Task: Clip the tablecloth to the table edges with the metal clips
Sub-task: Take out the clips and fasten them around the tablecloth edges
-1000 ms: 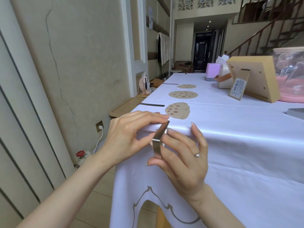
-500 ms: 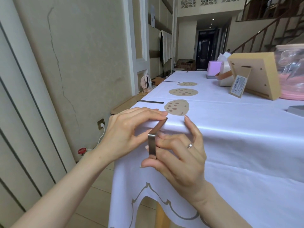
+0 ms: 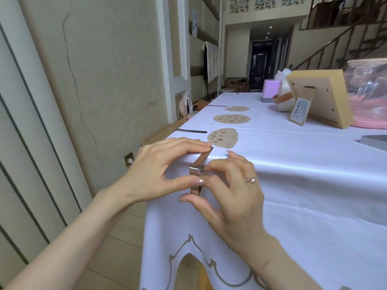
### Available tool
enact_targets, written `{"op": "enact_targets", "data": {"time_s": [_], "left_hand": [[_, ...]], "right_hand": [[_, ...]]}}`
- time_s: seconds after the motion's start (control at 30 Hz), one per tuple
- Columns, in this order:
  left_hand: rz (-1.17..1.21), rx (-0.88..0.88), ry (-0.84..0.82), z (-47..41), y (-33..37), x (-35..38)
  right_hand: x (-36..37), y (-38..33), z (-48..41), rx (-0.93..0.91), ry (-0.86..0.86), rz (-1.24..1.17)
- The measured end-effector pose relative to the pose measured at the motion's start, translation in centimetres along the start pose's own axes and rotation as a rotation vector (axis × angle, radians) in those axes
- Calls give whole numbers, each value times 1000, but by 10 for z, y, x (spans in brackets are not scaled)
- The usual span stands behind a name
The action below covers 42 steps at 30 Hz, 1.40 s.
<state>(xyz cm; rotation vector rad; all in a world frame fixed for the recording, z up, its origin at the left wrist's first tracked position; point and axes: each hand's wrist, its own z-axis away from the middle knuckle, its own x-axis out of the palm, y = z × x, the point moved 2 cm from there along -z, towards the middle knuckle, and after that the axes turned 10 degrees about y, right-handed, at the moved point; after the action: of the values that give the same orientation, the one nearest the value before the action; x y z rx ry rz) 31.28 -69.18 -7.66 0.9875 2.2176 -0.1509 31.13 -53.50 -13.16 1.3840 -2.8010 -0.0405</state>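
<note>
**Head view: one clip being seated at the near corner**

The left hand (image 3: 159, 170) has its fingers on the top arm of the metal clip (image 3: 202, 160) and its thumb on the front. It pinches the clip to the table edge, probably so that the tablecloth (image 3: 293, 185) does not slide. The right hand (image 3: 234, 189) grips the hanging part, thumb underneath, it seems to push the clip fully on.

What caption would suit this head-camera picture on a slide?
Left hand and right hand hold a metal clip over the tablecloth where it drapes down.
</note>
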Motion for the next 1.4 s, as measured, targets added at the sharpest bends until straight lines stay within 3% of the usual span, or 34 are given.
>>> {"op": "enact_targets", "data": {"time_s": [0.23,0.37,0.67,1.1,1.4], "left_hand": [[22,-17,62,0,0,1],[31,-36,57,2,2,1],[37,-57,102,4,2,3],[82,-57,339,3,2,14],[36,-72,465,3,3,24]], "right_hand": [[-11,-1,-22,122,-308,133],[-15,1,-28,178,-385,133],[-12,2,-29,171,-336,156],[-10,-1,-28,217,-231,209],[-6,5,-32,239,-260,267]]}}
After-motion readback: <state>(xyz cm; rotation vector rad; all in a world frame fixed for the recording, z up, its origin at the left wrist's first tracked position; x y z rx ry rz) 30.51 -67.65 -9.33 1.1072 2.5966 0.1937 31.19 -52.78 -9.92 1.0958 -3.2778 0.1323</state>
